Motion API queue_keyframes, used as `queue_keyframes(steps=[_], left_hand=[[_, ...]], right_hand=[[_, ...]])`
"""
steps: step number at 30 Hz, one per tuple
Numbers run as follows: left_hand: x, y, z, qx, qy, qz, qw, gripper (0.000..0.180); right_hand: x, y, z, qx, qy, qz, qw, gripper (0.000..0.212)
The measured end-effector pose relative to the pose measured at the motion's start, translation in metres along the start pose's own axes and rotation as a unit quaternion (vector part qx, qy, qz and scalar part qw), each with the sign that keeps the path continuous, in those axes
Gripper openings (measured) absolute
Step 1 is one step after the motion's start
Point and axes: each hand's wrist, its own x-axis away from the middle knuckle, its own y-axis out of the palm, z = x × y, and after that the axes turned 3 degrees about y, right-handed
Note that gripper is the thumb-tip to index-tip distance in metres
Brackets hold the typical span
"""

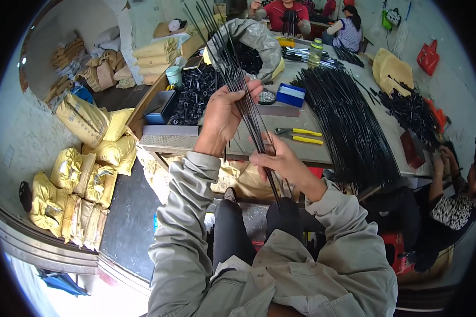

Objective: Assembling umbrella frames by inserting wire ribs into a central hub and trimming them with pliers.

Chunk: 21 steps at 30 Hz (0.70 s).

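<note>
Several thin black rods [253,122] form a loose bundle, slanting from upper left down to above my lap. My left hand [225,113] is closed round the middle of the bundle, thumb across it. Lower down, my right hand [284,160] grips the same rods between thumb and fingers. Beyond my right hand lie pliers with yellow handles [307,140] and a blue box [291,95]. A wide pile of similar black rods [349,127] covers the table to the right. Small black parts [193,98] are heaped beside my left hand.
An open grey sack [272,42] of black parts stands on the table [307,152]. A bottle [316,53] is farther back. Yellow sacks [63,169] are stacked at left. A co-worker's hands [443,161] work at the right edge; other people sit at the far end.
</note>
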Motion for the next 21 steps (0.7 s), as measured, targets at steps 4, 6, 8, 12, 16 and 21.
queue_keyframes(steps=[4, 6, 8, 12, 16, 21], left_hand=[[0.015, 0.018, 0.003, -0.006, -0.022, -0.052, 0.998, 0.029], [0.018, 0.023, 0.000, -0.013, -0.031, -0.067, 0.997, 0.030], [0.018, 0.027, -0.005, -0.020, -0.028, -0.040, 0.999, 0.031], [0.020, 0.029, -0.015, -0.021, -0.025, -0.033, 0.999, 0.031], [0.023, 0.034, -0.024, -0.046, -0.023, -0.016, 0.999, 0.032], [0.024, 0.039, -0.032, -0.064, -0.001, -0.037, 0.997, 0.026]], right_hand=[[-0.002, 0.001, 0.002, -0.122, -0.033, 0.067, 0.990, 0.024], [-0.007, 0.002, 0.004, -0.094, -0.062, 0.082, 0.990, 0.022], [-0.010, 0.001, 0.006, -0.026, -0.113, 0.105, 0.988, 0.019], [-0.008, -0.003, 0.000, 0.043, -0.140, 0.137, 0.980, 0.019], [-0.018, -0.016, 0.005, 0.146, -0.213, 0.202, 0.945, 0.016], [-0.013, -0.031, 0.000, 0.203, -0.215, 0.206, 0.933, 0.015]])
